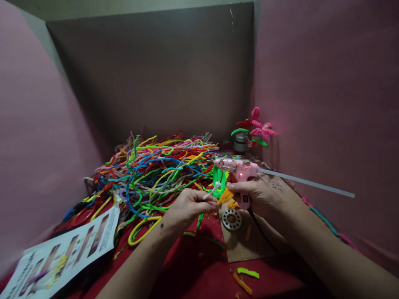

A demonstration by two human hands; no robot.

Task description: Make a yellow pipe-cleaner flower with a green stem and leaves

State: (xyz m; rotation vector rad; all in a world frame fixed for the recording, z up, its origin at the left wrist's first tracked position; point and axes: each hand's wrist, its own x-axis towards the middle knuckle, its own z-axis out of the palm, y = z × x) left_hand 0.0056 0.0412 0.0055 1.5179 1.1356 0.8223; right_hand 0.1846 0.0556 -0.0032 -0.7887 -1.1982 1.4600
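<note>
My left hand [188,207] pinches a short white pipe cleaner [212,192] with a curled tip, between thumb and fingers. In my right hand [268,197] is a pink hot glue gun [232,165], its nozzle pointing left and a small red light glowing. A long translucent glue stick [307,181] sticks out of its back. Orange fuzzy pieces [225,198] sit between the two hands; I cannot tell which hand bears them. Just behind them shows a bright green fuzzy piece [219,182].
A tangled heap of colourful pipe cleaners [165,170] covers the back left. A printed sheet [71,249] lies at left, near yellow-handled scissors [140,232]. A round metal piece with holes [231,219] rests on cardboard [246,247]. Pink fuzzy flowers [263,129] stand at back right.
</note>
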